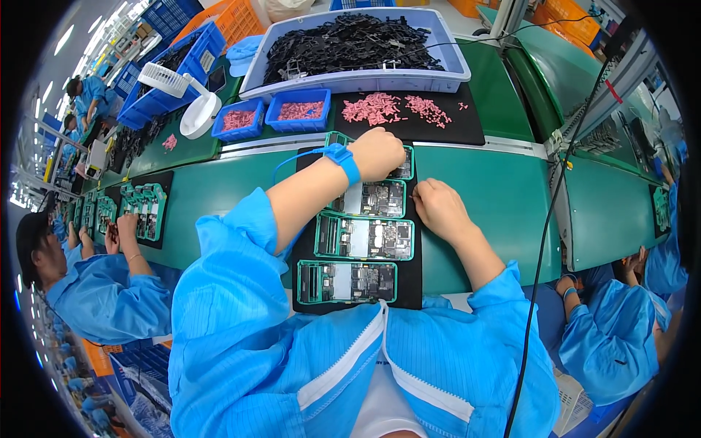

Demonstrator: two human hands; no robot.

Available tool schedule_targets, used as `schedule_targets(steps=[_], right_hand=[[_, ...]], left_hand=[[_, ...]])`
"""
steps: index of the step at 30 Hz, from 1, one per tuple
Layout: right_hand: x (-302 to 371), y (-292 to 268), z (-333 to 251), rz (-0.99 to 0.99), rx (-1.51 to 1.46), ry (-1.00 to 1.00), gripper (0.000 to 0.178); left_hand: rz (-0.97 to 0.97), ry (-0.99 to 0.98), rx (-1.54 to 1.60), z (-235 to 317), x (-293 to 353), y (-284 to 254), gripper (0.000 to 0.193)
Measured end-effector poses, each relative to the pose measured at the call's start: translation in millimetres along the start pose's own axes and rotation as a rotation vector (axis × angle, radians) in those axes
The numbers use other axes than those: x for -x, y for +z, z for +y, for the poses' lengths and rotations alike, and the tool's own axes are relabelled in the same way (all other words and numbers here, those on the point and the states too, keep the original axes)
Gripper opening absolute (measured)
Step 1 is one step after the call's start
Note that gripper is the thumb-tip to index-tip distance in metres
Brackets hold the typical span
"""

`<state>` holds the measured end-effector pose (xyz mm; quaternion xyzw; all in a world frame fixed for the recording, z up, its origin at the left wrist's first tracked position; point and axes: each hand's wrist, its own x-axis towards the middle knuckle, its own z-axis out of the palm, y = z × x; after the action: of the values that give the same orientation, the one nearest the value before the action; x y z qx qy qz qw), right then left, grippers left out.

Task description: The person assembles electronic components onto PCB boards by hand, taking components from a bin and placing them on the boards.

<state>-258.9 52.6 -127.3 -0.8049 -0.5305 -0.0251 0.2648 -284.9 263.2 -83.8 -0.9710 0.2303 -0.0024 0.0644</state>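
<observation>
A column of several green frames holding phone circuit boards lies on a black mat [410, 286]. Over the farthest framed phone board [400, 169] is my left hand [380, 153], its fingers bent down and closed; whatever they hold is hidden. A blue wrist strap [343, 163] circles that wrist. My right hand [439, 207] is at the mat's right edge, beside the second framed phone board [383, 198]. Its fingers are pinched together, and I cannot make out anything in them. Nearer to me lie two more framed phone boards, the third [365, 237] and the nearest [347, 282].
Beyond my hands, pink pieces [372, 109] lie loose on a dark mat and fill two blue bins [298, 123]. Behind them stands a large tub [358, 84] heaped with black parts. A white fan [198, 115] stands left. A black cable [544, 274] hangs at right. Co-workers sit both sides.
</observation>
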Motion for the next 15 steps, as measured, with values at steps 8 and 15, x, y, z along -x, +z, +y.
schedule_targets(steps=[8,15], right_hand=[[-1,0,-1,-0.004,0.027,0.001,0.009],[0,1,2,0.001,0.03,-0.021,0.009]], left_hand=[[-0.053,-0.036,-0.032,8,-2,-9,0.006],[0.073,-0.013,0.099,0,28,7,0.013]])
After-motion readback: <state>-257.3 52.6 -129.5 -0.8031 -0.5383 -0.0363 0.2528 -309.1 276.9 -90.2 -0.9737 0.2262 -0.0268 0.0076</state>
